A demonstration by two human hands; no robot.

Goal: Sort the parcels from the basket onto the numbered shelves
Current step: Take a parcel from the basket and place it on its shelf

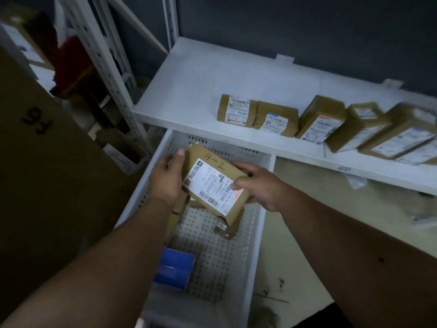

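Head view, steeply downward, close above basket [257,233], shelf [189,91] beyond.
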